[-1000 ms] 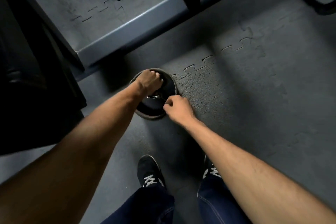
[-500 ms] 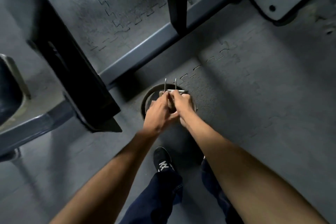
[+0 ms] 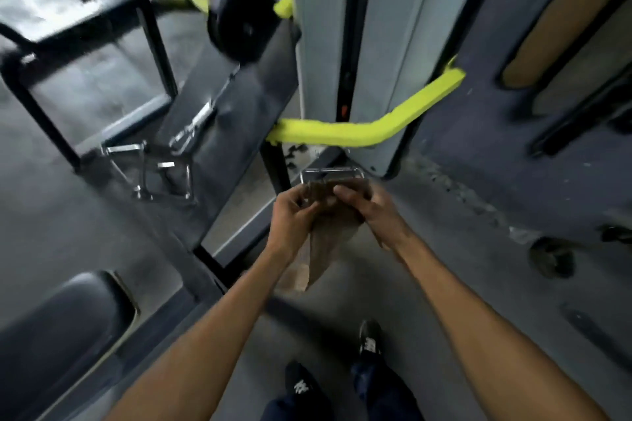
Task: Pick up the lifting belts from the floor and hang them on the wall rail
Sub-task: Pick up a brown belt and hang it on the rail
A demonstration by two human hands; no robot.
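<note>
You have the lifting belt (image 3: 325, 232) up off the floor, held in front of you between both hands, near the yellow-padded bar (image 3: 369, 128). It looks like stiff, thick leather: fairly light but springy, so it will likely try to uncurl. Its metal buckle (image 3: 330, 174) stands just above your fingers, and the free end hangs down below. Your left hand (image 3: 294, 215) is curled closed around the strap's left edge; your right hand (image 3: 371, 207) pinches it just under the buckle. The buckle end seems the surest place to hold.
</note>
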